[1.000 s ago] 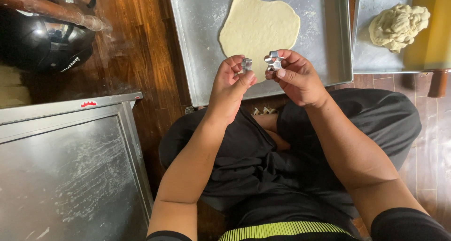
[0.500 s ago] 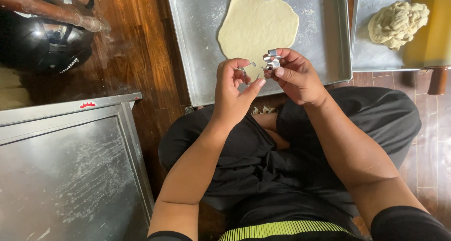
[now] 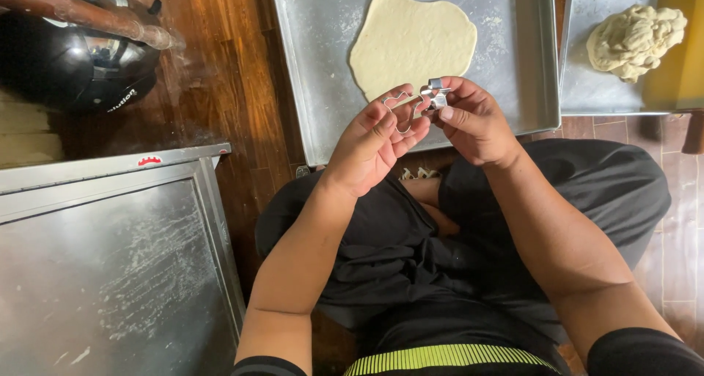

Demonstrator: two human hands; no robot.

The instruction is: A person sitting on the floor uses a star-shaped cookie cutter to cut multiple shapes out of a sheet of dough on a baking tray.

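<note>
I sit on a wooden floor with my hands raised over the near edge of a large metal baking tray. My left hand holds a thin metal cookie cutter, its outline turned flat toward me. A second small metal cookie cutter is pinched in the fingertips of my right hand. The two cutters almost touch. Just beyond them a flat, rolled-out sheet of pale dough lies on the tray.
A lump of unrolled dough rests on another tray at the upper right. A floured metal tray lies at the lower left. A black helmet and a plastic-wrapped rolling pin sit at the upper left.
My left hand has turned its cutter from edge-on to flat, so its outline shows, and brought it closer to the right hand's cutter. The view shifted slightly.
</note>
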